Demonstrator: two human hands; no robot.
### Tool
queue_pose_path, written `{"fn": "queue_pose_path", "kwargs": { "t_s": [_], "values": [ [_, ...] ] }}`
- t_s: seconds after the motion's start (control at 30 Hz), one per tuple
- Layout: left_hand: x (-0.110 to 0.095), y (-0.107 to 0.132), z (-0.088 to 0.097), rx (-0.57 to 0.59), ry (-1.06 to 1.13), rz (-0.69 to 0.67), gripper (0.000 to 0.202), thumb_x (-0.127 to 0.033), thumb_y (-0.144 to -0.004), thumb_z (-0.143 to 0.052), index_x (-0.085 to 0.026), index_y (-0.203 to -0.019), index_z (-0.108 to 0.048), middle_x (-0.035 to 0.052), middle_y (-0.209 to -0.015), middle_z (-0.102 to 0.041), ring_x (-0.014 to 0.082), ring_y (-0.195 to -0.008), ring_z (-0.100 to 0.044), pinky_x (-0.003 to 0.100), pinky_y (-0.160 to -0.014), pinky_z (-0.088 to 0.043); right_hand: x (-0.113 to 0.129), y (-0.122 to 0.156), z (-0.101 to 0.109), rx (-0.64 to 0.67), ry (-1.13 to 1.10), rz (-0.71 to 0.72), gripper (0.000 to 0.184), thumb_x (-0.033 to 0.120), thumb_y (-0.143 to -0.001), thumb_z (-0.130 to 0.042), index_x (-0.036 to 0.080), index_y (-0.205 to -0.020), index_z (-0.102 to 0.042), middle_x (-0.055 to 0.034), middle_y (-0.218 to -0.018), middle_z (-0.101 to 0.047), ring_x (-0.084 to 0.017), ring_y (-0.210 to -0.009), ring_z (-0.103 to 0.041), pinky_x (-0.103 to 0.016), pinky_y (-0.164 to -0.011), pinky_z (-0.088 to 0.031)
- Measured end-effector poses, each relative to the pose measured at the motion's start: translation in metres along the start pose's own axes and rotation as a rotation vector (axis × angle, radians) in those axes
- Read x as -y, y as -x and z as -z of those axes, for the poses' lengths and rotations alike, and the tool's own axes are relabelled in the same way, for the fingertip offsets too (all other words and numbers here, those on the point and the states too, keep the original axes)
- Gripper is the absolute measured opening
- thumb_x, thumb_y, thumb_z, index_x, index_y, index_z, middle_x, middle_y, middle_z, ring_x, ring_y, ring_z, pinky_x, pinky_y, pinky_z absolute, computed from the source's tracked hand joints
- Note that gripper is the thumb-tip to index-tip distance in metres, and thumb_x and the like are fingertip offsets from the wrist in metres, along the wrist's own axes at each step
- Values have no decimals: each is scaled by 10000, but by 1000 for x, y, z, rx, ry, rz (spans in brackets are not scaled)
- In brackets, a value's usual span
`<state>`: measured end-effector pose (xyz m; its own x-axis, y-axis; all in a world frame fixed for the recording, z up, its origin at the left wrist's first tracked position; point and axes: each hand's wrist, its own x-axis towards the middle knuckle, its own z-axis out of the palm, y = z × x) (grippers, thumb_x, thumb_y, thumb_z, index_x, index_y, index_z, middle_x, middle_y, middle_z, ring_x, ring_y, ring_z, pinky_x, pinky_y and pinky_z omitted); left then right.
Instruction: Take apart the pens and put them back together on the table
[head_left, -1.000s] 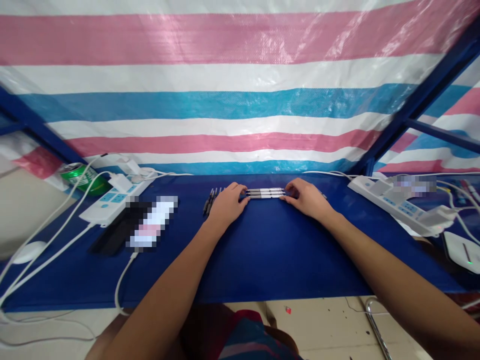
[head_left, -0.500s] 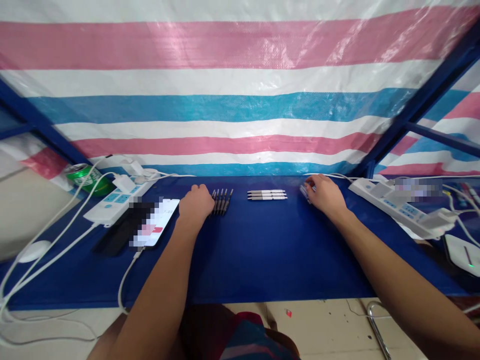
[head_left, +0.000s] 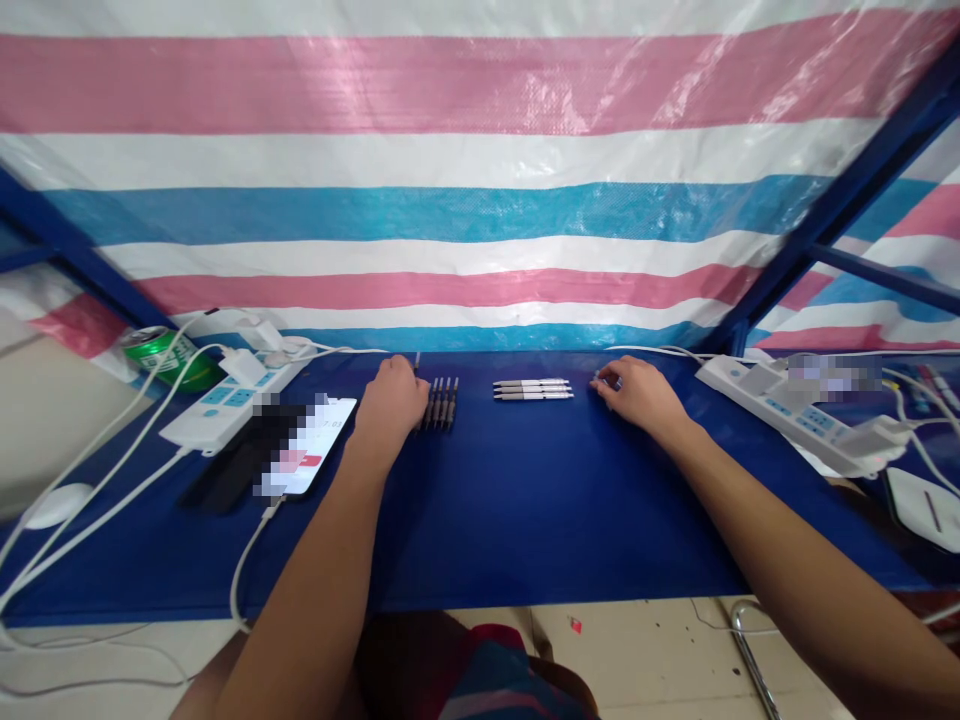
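Note:
My left hand (head_left: 390,402) rests on the blue table (head_left: 525,500), fingers closed round a dark pen part (head_left: 417,360) whose tip sticks up beyond them. Just right of it lies a short row of dark pen parts (head_left: 442,402), side by side. Three white pens (head_left: 532,388) lie parallel in the middle of the table's far side, with neither hand touching them. My right hand (head_left: 637,392) is to their right, fingers curled and pinched on something small that I cannot make out.
A phone (head_left: 304,450) on a cable lies left of my left hand, beside a white power strip (head_left: 225,400) and a green can (head_left: 161,352). Another power strip (head_left: 795,410) and a white device (head_left: 926,505) lie at the right. A striped tarp (head_left: 480,200) closes the back.
Both hands left the three white pens and moved apart. The left went to the dark pen parts and closed on one; the right went to the right side and pinched something small.

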<state>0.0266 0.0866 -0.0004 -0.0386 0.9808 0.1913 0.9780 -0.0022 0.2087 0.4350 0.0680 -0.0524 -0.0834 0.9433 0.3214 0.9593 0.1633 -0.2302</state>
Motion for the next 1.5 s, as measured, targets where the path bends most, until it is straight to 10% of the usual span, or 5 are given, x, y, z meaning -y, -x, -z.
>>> {"fn": "queue_pose_path", "kwargs": {
  "t_s": [0.47,0.87,1.1,1.5],
  "values": [
    [-56,23,-35,52,475,-768,271,-228,-1115,-418,-195,-1289,-622,112,-1260,-672,248,-1155,-656,431,-1072,-508,3,-4,-16,28,-138,106,271,383,-998,-624,196,-860,-764,-147,-1136,-701,-315,-1078,-636,-477,-1035,-497],
    [-52,18,-42,32,402,-787,233,-190,-1093,-456,-193,-1244,-633,111,-1255,-662,260,-1145,-632,447,-1052,-511,4,7,-10,81,-136,191,285,439,-977,-676,221,-812,-756,-162,-1163,-659,-364,-1154,-589,-550,-1072,-478],
    [-53,20,-40,58,438,-805,229,-193,-1093,-464,-214,-1227,-649,96,-1271,-651,247,-1158,-640,438,-1067,-513,23,6,3,8,-366,110,264,477,-1053,-579,232,-1003,-664,-94,-956,-750,-267,-848,-680,-406,-783,-553],
    [-59,28,-40,101,491,-872,252,-189,-1072,-491,-227,-1254,-663,96,-1244,-654,250,-1175,-640,443,-1084,-522,67,17,8,10,-566,483,158,303,-1015,-689,268,-1160,-741,-73,-1055,-737,-240,-941,-726,-391,-865,-589]
  ]
}}
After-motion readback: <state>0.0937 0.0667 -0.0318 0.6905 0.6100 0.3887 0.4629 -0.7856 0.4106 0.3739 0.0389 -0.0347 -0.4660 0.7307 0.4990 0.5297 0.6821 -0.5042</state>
